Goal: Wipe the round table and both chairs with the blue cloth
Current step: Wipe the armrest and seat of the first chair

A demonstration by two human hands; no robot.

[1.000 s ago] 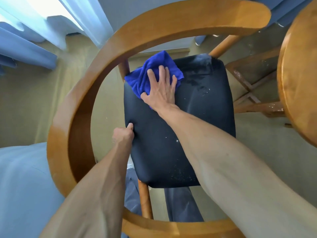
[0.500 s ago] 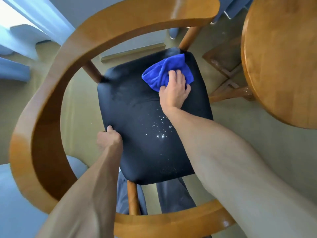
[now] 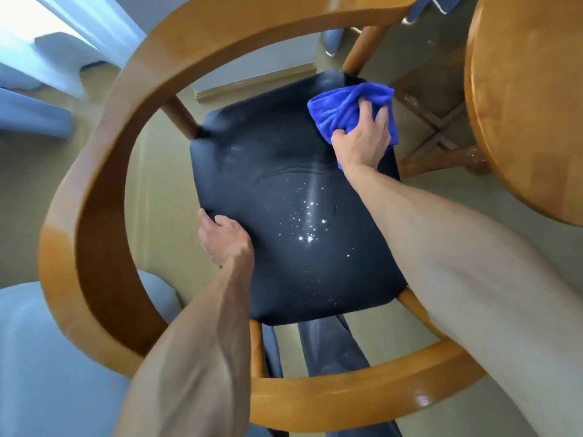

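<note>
The right hand (image 3: 362, 143) has carried the blue cloth (image 3: 344, 113) from the upper left corner of the black seat (image 3: 284, 247) to its upper right corner, fingers closed on the bunched fabric. So the far strip looks wiped, while white specks in the seat's middle remain. The left hand (image 3: 225, 238) grips the seat's left edge. The cloth now hangs over the right edge; the round table (image 3: 530, 105) stands near, leaving little room there.
</note>
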